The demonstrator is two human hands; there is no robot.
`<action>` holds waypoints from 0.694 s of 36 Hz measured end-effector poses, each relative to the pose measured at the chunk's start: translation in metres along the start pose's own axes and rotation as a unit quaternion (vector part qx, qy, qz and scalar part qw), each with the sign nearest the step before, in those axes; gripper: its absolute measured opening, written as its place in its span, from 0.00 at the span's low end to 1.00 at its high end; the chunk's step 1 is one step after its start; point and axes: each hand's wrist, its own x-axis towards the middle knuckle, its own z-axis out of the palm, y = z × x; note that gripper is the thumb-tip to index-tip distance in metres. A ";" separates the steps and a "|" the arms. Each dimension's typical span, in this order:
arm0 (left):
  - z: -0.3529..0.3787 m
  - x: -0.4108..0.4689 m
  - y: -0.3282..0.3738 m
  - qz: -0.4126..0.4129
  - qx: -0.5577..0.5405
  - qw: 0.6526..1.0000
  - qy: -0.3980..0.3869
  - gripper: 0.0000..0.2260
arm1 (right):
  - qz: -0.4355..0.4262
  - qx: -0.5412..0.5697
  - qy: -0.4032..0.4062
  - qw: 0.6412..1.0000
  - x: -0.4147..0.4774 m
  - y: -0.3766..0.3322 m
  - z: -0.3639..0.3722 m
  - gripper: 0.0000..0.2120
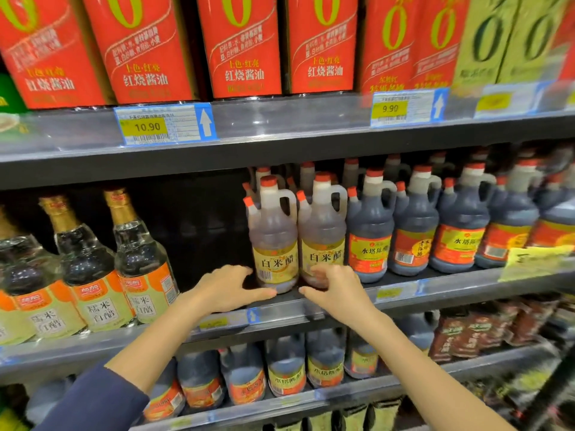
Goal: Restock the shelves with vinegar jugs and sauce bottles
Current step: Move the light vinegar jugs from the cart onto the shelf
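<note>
The head view faces a supermarket shelf unit with grey metal shelves and clear price strips. On the top shelf stand red cartons (239, 45) printed with a large "0" and 红烧酱油; below them a price tag (165, 126) reads 10.90 and another tag (407, 108) reads 9.90, each beside a white arrow that points up.

On the middle shelf (217, 321), two pale jugs stand upright at the front edge, long axis vertical, red caps up, handles to the right, yellow labels reading 白米醋 turned to the camera. The left jug (273, 241) touches the right jug (323, 234). More jugs stand behind them. To their right stand dark jugs (370, 231) with red labels reading 水塔陈醋. To the left, past a dark gap, stand clear glass bottles (143, 269) with gold foil necks, labelled 糯米白醋.

The left hand (230, 287) is spread wide just left of the left jug's base, fingertips at its label. The right hand (336, 287) curls around the base of the right jug, fingers on its label.

The lower shelf holds more dark jugs and brown pouches (466, 334) at right.
</note>
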 end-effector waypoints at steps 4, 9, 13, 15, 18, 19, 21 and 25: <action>0.002 -0.022 0.018 0.017 0.052 0.998 0.015 0.41 | 0.000 -0.034 -0.060 0.998 -0.022 0.015 -0.030 0.30; 0.013 -0.046 0.056 0.054 0.082 0.992 0.076 0.32 | 0.008 -0.073 -0.085 0.994 -0.065 0.041 -0.075 0.29; 0.027 -0.060 0.098 0.092 0.072 0.990 0.078 0.33 | 0.027 -0.109 -0.107 0.988 -0.108 0.067 -0.116 0.30; 0.034 -0.066 0.123 0.119 0.060 0.988 0.074 0.31 | 0.048 -0.126 -0.119 0.984 -0.132 0.079 -0.138 0.31; 0.049 -0.076 0.164 0.156 0.047 0.986 0.044 0.31 | 0.087 -0.143 -0.133 0.977 -0.173 0.100 -0.168 0.32; 0.054 -0.080 0.178 0.168 0.046 0.984 0.032 0.31 | 0.103 -0.149 -0.136 0.974 -0.188 0.107 -0.179 0.32; 0.065 -0.085 0.209 0.197 0.048 0.979 0.013 0.31 | 0.141 -0.160 -0.145 0.966 -0.218 0.122 -0.199 0.33; 0.087 -0.090 0.274 0.253 0.055 0.965 -0.036 0.30 | 0.209 -0.183 -0.147 0.949 -0.275 0.146 -0.238 0.33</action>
